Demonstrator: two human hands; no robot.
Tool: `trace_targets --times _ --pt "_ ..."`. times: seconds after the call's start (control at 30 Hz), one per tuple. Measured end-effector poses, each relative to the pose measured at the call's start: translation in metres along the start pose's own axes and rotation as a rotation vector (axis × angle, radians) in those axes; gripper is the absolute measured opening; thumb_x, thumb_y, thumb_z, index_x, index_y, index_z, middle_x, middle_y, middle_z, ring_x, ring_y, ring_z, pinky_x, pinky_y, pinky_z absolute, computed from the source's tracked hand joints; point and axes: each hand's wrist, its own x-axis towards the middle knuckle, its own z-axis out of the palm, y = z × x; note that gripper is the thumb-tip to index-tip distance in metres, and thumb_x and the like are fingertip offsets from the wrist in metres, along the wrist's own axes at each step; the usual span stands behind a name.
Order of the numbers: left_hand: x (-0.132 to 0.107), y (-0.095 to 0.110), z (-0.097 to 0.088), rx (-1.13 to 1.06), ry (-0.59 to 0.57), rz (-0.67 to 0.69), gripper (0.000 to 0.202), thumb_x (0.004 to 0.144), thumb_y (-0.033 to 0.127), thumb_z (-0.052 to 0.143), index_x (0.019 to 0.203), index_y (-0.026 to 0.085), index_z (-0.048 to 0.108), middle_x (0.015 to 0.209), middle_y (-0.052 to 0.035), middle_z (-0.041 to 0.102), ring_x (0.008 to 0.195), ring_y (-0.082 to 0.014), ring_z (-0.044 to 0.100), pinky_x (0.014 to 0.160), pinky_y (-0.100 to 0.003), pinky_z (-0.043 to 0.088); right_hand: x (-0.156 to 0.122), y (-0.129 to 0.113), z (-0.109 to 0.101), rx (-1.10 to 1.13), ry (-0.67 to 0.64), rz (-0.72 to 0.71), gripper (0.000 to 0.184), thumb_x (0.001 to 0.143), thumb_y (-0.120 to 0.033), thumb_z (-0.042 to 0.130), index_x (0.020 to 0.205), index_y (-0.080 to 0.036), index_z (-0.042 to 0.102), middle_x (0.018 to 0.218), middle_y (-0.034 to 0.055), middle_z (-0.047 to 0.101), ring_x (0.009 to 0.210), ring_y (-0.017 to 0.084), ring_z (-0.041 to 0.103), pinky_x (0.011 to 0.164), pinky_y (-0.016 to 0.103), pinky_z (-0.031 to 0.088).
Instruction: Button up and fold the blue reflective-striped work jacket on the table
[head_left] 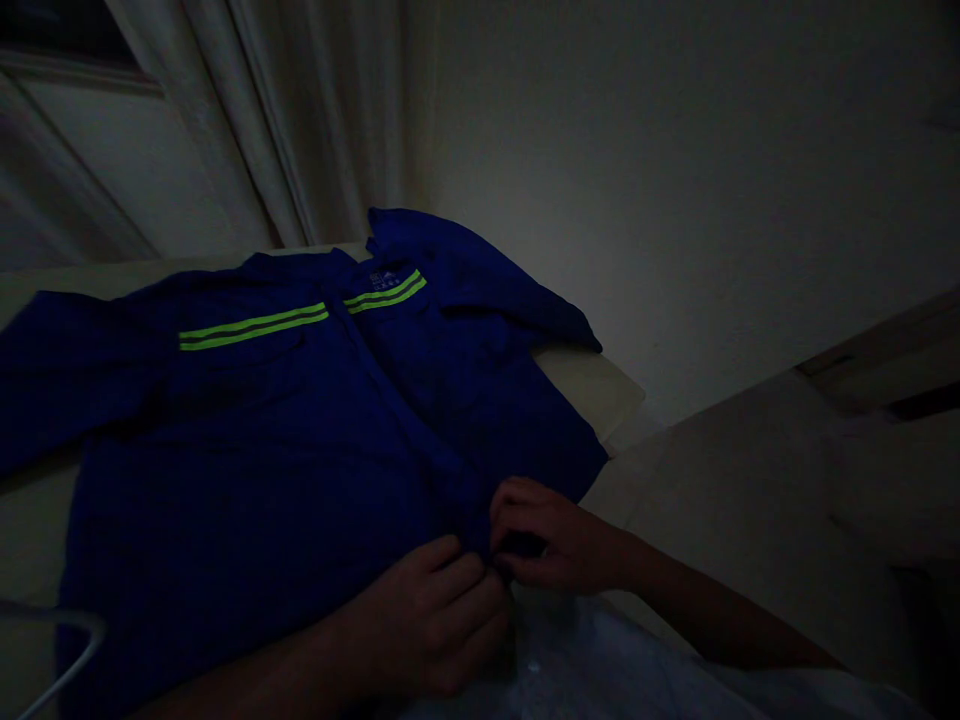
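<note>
A dark blue work jacket [247, 450] with yellow-green stripes across the chest lies spread on a pale table [600, 385], its front placket running down the middle. Near the bottom of that placket, my left hand [442, 620] is closed with its fingers curled on the cloth. Right beside it, my right hand [551, 540] pinches the jacket's front edge between thumb and fingers. The two hands almost touch. What exactly lies between the fingertips is hidden, and the picture is very dark.
A white wire loop, perhaps a hanger [90, 625], shows at the lower left. Long curtains [300, 120] hang behind the table, and a plain wall [675, 180] rises at its right. The floor [750, 480] shows at the right.
</note>
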Motion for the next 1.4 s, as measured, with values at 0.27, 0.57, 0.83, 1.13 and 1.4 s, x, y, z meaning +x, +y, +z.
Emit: trace_targets --times 0.27,0.57,0.83,1.13,1.4 --pt "0.005 0.009 -0.003 0.094 0.026 -0.071 0.011 0.099 0.019 0.058 0.091 0.016 0.064 0.087 -0.0017 0.061 0.071 -0.0170 0.052 0.065 -0.036 0.038 0.013 -0.007 -0.021 -0.110 -0.239 0.036 0.013 0.085 -0.022 0.072 0.096 -0.020 0.065 0.099 0.0018 0.066 0.096 0.018 0.064 0.092 0.035 0.041" --pt "0.005 0.011 0.012 0.277 0.029 -0.044 0.022 0.100 0.028 0.066 0.082 0.020 0.055 0.077 0.0031 0.050 0.068 -0.0141 0.045 0.060 -0.034 0.031 0.041 -0.013 -0.027 -0.493 -0.594 -0.132 0.017 0.090 -0.034 0.069 0.082 -0.021 0.061 0.081 0.0015 0.068 0.076 0.020 0.062 0.071 0.034 0.035" --pt "0.006 0.016 0.017 0.372 0.099 -0.064 0.024 0.094 0.030 0.072 0.081 0.022 0.055 0.076 0.0040 0.047 0.063 -0.0126 0.042 0.052 -0.031 0.033 0.076 -0.027 -0.038 -0.668 -0.759 -0.336 0.018 0.084 -0.036 0.073 0.081 -0.020 0.065 0.080 0.0029 0.072 0.067 0.019 0.059 0.061 0.035 0.028" --pt "0.001 0.015 0.028 0.512 0.108 -0.106 0.018 0.085 0.027 0.076 0.082 0.021 0.059 0.077 0.0029 0.048 0.060 -0.0122 0.040 0.046 -0.031 0.028 0.080 -0.019 -0.042 -0.510 -0.826 -0.223 0.012 0.089 -0.031 0.068 0.083 -0.021 0.067 0.081 0.0004 0.073 0.066 0.017 0.060 0.056 0.032 0.028" --pt "0.001 0.003 0.037 0.420 0.265 -0.110 0.025 0.087 0.023 0.077 0.077 0.020 0.054 0.070 0.0059 0.042 0.058 -0.0095 0.040 0.047 -0.027 0.032 0.088 -0.018 -0.045 -0.535 -0.836 -0.317 0.016 0.085 -0.033 0.072 0.078 -0.021 0.062 0.080 0.0001 0.072 0.065 0.017 0.058 0.056 0.032 0.024"
